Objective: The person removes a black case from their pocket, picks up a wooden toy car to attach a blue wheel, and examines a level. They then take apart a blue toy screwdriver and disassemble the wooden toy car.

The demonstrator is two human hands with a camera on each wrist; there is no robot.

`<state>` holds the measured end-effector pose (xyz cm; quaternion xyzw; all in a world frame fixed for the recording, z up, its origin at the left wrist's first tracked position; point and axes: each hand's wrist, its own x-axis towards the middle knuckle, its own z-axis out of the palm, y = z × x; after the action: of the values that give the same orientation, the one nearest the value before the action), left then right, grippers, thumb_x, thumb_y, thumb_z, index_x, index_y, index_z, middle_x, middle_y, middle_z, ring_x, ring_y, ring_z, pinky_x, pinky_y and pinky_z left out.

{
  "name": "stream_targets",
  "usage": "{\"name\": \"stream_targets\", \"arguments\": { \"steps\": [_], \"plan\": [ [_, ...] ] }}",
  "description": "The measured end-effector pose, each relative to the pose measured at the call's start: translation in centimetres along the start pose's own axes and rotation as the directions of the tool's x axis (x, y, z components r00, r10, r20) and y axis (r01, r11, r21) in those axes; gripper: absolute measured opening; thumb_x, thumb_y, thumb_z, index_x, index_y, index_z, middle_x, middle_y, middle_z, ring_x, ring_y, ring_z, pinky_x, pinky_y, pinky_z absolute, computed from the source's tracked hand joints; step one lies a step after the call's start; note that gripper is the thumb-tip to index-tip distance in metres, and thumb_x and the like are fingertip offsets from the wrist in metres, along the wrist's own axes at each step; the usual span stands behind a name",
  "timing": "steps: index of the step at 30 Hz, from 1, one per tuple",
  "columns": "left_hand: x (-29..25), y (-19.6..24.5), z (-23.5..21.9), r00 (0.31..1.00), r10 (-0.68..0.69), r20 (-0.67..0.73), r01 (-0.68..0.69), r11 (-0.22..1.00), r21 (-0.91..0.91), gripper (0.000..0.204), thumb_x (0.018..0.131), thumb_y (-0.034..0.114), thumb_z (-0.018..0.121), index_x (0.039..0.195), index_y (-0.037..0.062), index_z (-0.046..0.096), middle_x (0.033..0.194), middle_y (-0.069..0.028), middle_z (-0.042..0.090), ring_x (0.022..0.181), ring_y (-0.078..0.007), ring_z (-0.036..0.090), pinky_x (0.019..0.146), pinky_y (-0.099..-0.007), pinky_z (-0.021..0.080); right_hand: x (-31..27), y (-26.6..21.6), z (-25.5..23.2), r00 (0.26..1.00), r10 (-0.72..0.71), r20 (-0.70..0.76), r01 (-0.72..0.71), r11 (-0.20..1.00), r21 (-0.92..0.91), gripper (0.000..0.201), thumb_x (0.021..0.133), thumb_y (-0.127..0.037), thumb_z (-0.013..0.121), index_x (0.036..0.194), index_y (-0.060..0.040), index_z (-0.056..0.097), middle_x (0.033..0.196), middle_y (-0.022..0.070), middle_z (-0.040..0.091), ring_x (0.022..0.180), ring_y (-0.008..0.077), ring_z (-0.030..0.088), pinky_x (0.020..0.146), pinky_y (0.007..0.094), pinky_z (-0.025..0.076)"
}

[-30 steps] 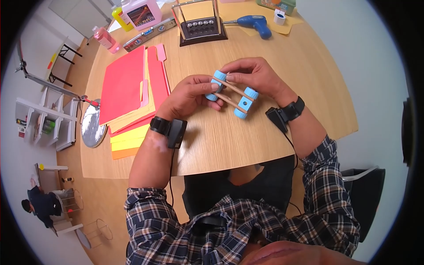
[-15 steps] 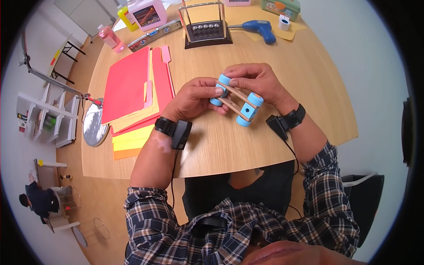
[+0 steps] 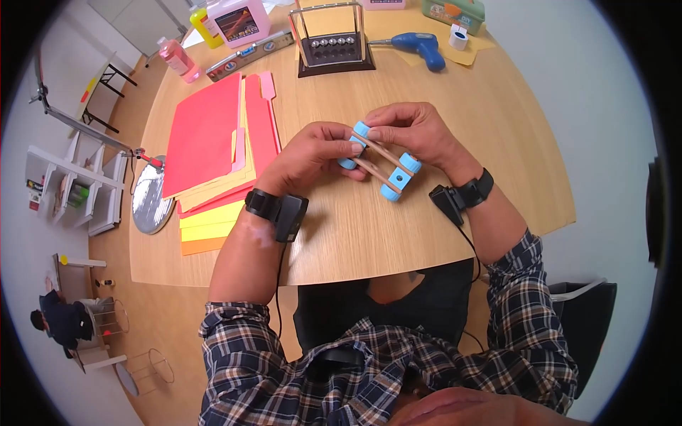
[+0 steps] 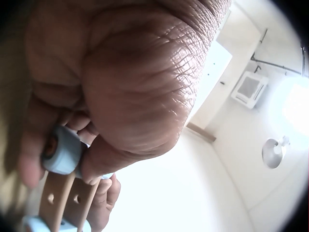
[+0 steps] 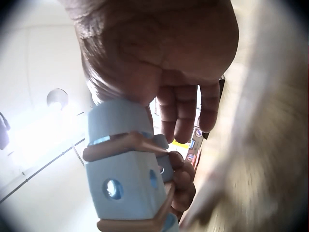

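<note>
Both hands hold up a toy construction piece made of two wooden strips [image 3: 385,151] joined at each end by light blue blocks and round knobs. My left hand [image 3: 311,157] pinches the blue block at its far-left end, thumb on top. At that same end, the thumb and fingertips of my right hand [image 3: 418,133] grip the upper blue knob [image 3: 361,130]. The opposite end, with another holed block [image 5: 135,186], points toward my body and is not held. Holes show in the strips in the left wrist view, next to a blue knob [image 4: 65,153] between the left fingers.
Red and yellow folders [image 3: 202,135] lie left of the hands. Behind stand a Newton's cradle [image 3: 334,53], a spirit level [image 3: 249,55], bottles and a pink jug [image 3: 241,25]. A blue tool [image 3: 419,46] and a white roll [image 3: 458,37] lie at the back right.
The head view has shifted slightly. Both hands keep their grip at the same end of the toy piece, and its free end has tilted a little.
</note>
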<state>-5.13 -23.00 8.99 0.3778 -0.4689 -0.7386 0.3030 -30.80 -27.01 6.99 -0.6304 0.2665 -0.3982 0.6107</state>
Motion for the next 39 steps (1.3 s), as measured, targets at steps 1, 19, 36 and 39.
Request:
{"name": "stream_targets", "arguments": {
  "steps": [1,19,36,39],
  "plan": [
    [0.1,-0.2,-0.2,1.0,-0.007,-0.016,0.007,1.0,-0.001,0.034,0.104,0.015,0.073,0.13,-0.0067,0.071,0.112,-0.0144,0.078,0.101,-0.0242,0.079,0.092,-0.0361,0.068,0.0,-0.1,0.0,1.0,0.029,0.001,-0.029,0.999,-0.031,0.02,0.098,-0.007,0.083,0.117,0.0,0.082,0.112,0.0093,0.082,0.102,0.0141,0.077,0.093,0.0286,0.063],
    [0.9,-0.7,-0.2,0.993,0.084,-0.084,-0.092,0.991,-0.095,0.038,0.113,0.028,0.063,0.131,-0.0056,0.065,0.115,-0.014,0.075,0.103,-0.0254,0.078,0.093,-0.0385,0.068,-0.3,-0.2,0.8,0.998,0.046,0.039,-0.036,0.973,-0.228,0.052,0.094,-0.013,0.083,0.145,-0.0082,0.07,0.098,-0.0009,0.069,0.078,0.0057,0.059,0.07,0.0239,0.05],
    [0.6,-0.9,-0.6,0.999,0.043,-0.02,-0.045,0.993,-0.114,0.038,0.113,0.025,0.063,0.133,-0.0077,0.065,0.125,-0.0165,0.074,0.115,-0.0291,0.076,0.103,-0.0465,0.065,-0.3,0.5,0.6,1.0,0.023,0.013,-0.019,0.962,-0.272,0.048,0.092,-0.008,0.081,0.141,-0.0088,0.076,0.088,-0.0038,0.067,0.079,0.0053,0.058,0.073,0.0232,0.051],
    [0.6,-0.9,-0.6,0.999,0.04,-0.022,-0.042,0.992,-0.12,0.038,0.112,0.024,0.063,0.134,-0.0078,0.065,0.126,-0.0164,0.074,0.115,-0.0291,0.076,0.105,-0.0471,0.064,-0.4,0.7,0.6,1.0,0.014,0.008,-0.011,0.961,-0.275,0.048,0.092,-0.008,0.081,0.14,-0.009,0.076,0.087,-0.0042,0.066,0.078,0.0051,0.057,0.072,0.0232,0.051]
  ]
}}
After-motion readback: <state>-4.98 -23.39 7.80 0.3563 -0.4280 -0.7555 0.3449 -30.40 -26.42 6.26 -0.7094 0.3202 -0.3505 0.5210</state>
